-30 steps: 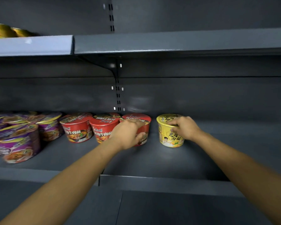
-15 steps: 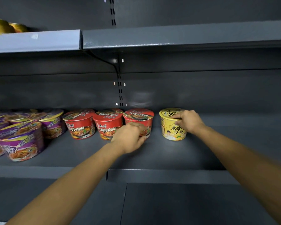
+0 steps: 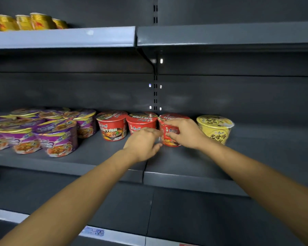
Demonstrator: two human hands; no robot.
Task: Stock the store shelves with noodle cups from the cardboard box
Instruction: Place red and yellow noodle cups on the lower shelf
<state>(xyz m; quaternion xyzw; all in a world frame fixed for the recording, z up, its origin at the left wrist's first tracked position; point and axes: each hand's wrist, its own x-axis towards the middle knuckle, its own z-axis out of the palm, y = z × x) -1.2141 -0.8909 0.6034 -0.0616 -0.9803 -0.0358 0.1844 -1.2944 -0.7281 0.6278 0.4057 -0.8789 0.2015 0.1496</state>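
Probably light and crushable, the red foil-lidded noodle cup (image 3: 169, 130) is gripped round its wall by the right hand (image 3: 187, 134); whether the left hand (image 3: 143, 143) holds it is unclear.

Dark grey metal shelving (image 3: 43, 89) fills the view in dim light. Its matte back panel (image 3: 238, 96) is split by a slotted upright (image 3: 155, 96) where two bays meet, and small bright glints sit beside the slots. The upper shelf (image 3: 60, 39) has a paler grey front edge on the left bay and a darker one on the right. A bracket (image 3: 146, 56) slants beneath it at the upright. The middle shelf (image 3: 265, 153) is dark grey. The lower shelf (image 3: 128, 237) has a pale edge strip carrying a blue-and-white price label (image 3: 96, 232).
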